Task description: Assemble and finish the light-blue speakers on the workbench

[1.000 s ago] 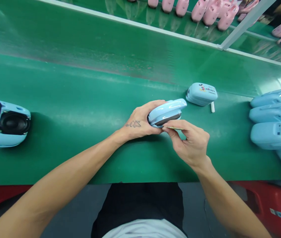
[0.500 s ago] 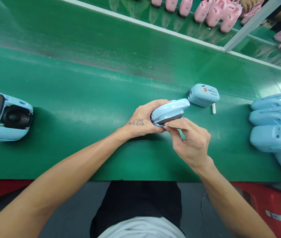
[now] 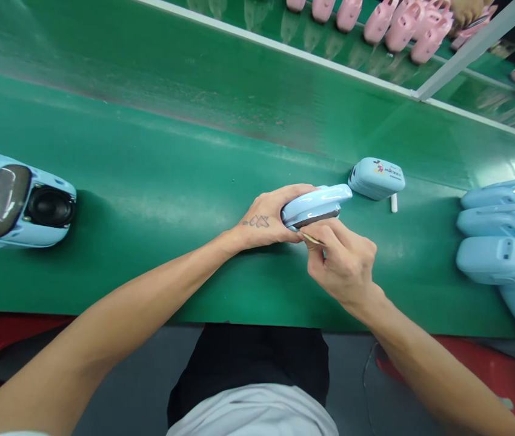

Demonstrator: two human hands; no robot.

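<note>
Both hands clamped: left hand (image 3: pixel 264 223) on blue shell (image 3: pixel 315 204), right hand (image 3: pixel 343 261) now tucking thin stick (image 3: pixel 311 238) closer, six o'clock under it.

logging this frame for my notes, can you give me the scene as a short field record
left hand: left hand grips a light blue shell
right hand: right hand pinches a thin stick against the shell's lower edge
surface: green belt
behind: small blue case, white stick
left side: blue speaker unit
right side: stacked blue shells
far: pink shells
</note>
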